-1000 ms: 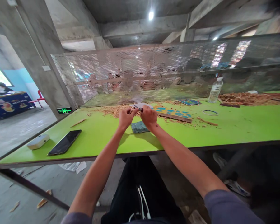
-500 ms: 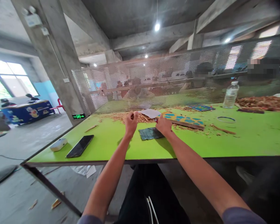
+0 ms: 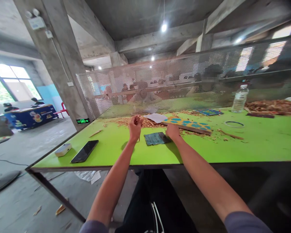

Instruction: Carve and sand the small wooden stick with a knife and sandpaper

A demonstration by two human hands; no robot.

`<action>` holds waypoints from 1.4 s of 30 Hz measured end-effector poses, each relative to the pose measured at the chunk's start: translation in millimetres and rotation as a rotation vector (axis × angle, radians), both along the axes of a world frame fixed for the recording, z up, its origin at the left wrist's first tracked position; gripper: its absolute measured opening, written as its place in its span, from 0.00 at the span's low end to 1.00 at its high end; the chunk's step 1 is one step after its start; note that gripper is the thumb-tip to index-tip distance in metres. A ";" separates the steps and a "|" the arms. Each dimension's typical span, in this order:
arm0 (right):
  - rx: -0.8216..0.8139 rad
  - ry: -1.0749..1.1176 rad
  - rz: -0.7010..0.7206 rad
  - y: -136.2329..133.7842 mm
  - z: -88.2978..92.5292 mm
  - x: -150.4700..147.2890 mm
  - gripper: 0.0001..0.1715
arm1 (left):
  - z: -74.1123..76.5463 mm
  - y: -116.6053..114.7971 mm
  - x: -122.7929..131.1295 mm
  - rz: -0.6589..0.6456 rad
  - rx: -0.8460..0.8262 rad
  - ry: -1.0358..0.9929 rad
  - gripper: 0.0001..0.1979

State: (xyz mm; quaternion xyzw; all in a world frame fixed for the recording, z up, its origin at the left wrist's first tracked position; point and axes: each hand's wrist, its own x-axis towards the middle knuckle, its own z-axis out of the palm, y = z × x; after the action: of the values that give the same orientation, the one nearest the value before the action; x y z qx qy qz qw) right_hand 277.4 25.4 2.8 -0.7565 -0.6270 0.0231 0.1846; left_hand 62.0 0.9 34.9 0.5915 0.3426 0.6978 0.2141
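Note:
My left hand [image 3: 135, 127] is raised above the green table with its fingers pinched together. A thin wooden stick [image 3: 139, 139] pokes out below it; the rest is hidden by the hand. My right hand [image 3: 173, 131] is low over the table, its fingers curled and mostly hidden, so what it grips cannot be made out. It is at the right end of a crumpled dark grey-green sheet, like sandpaper [image 3: 155, 138]. Just beyond lies a wooden board with a yellow and blue pattern [image 3: 188, 124]. White paper [image 3: 156, 117] lies against the board's left end.
Wood shavings [image 3: 122, 122] are heaped behind my hands. A black phone [image 3: 84, 151] and a small white box [image 3: 63, 150] lie on the left. Rightward are a wood strip [image 3: 231, 134], a ring [image 3: 234, 124] and a water bottle [image 3: 240, 98]. A perforated metal screen [image 3: 135, 84] borders the back.
My right hand has moved slightly right, and the red-and-dark object at its fingers no longer shows. My left hand has turned, bringing the stick's tip into view below it.

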 end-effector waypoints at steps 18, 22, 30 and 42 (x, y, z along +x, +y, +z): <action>0.239 0.037 0.198 -6.6 11.6 -17.7 0.17 | -6.5 14.6 0.4 -0.133 -0.026 -0.138 0.17; 0.339 0.104 0.459 -14.6 17.0 -38.9 0.22 | -7.1 18.0 2.5 -0.247 -0.076 -0.270 0.20; 0.301 0.568 0.847 -26.2 17.0 -58.6 0.20 | -8.3 21.4 4.4 -0.296 -0.125 -0.348 0.22; 0.122 0.548 0.752 -3.0 30.5 -21.3 0.10 | -34.9 27.5 -1.1 -0.198 -0.231 0.603 0.23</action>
State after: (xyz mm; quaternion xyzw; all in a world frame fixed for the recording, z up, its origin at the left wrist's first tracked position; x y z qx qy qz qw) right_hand 256.1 22.4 33.3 -0.4307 -0.7860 0.2501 0.3664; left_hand 60.8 28.4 0.0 0.7737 0.4080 0.4237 0.2354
